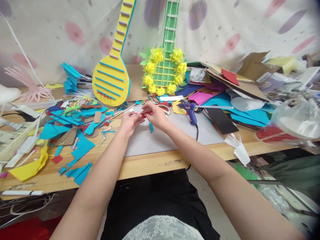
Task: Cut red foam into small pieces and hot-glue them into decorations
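Note:
My left hand (pixel 130 122) and my right hand (pixel 155 115) meet over the grey cutting mat (pixel 147 143). Between their fingertips is a small piece of red paper (pixel 145 115), mostly covered by the fingers. Both hands are closed in a pinch on it. Under my right hand a thin blue paper strip (pixel 151 127) shows. Just beyond that hand lie scissors (pixel 165 108) with a pale handle. A blue hot glue gun (pixel 190 111) rests on the mat farther right, its cord trailing toward the table's front edge.
A yellow paper instrument (pixel 110 80) and a green one ringed with yellow flowers (pixel 165 71) lean at the back. Coloured paper scraps (pixel 82 146) cover the left side. A black phone (pixel 221 120), stacked paper and card (pixel 250 113) and a bagged cup (pixel 282 130) crowd the right.

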`<state>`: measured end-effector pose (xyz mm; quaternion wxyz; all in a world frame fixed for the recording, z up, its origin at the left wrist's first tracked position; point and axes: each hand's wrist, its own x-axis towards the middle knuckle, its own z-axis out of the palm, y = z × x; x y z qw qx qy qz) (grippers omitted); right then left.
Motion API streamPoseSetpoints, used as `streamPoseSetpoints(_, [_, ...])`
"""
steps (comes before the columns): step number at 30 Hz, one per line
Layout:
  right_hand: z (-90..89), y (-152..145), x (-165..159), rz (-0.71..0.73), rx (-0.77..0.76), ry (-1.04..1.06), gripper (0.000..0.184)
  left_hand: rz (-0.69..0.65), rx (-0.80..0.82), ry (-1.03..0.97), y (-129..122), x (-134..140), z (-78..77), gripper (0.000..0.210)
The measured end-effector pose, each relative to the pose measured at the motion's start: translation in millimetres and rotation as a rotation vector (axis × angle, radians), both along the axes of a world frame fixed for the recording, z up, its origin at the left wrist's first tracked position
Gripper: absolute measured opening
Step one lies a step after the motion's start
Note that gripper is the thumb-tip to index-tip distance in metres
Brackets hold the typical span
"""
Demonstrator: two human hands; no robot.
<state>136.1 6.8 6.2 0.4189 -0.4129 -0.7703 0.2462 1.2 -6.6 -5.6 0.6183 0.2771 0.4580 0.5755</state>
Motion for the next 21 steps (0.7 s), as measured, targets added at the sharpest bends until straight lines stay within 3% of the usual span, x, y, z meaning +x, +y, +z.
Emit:
streamPoseSetpoints(5, [-1.9,0.8,-1.1,-0.077,0.155,-0.124,0.023,-0.019,-0.042,-0.096,-0.2,-0.1,1.8,0.025])
streamPoseSetpoints(10, [-6.5,-0.3,-4.7,-0.099,0.175,-0.154,0.026,-0.039,-0.049,-0.101,-0.3,-1.2,1.9,0.022])
streamPoseSetpoints(18, [-10.2,-0.5,-7.7,-0.040,-0.020,0.171,0.047,0.066,-0.052,-0.034,-1.0,2.2,3.2,0.034])
streamPoseSetpoints(21, [-11.3,7.9,-4.2,-0.032,-0.130,0.236,0.042,0.083,-0.039,-0.024,-0.2,1.3,3.0,0.034])
